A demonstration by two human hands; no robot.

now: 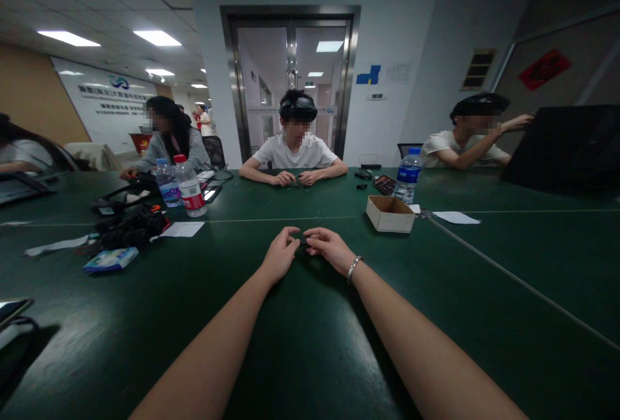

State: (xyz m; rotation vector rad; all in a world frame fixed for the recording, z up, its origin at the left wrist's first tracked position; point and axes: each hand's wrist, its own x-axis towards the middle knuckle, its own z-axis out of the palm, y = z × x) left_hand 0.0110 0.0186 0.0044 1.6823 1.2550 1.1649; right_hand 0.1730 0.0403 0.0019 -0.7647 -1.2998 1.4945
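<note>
Both of my hands meet over the middle of the dark green table point(310, 342). A small dark object point(303, 242) lies between their fingertips; its exact shape is too small to make out. My left hand point(281, 253) has its thumb and fingers closed in on the object's left end. From the other side, my right hand point(330, 249), with a silver bracelet at the wrist, pinches the right end. A small open cardboard box point(390, 221) stands beyond my right hand.
Two bottles point(190, 187) point(167, 184), black gear point(130, 227) and a blue-white packet point(111, 260) are at the left. Another bottle point(407, 176) stands behind the box, near white paper point(456, 217). Across the table sits a person point(294, 148); others sit at both sides.
</note>
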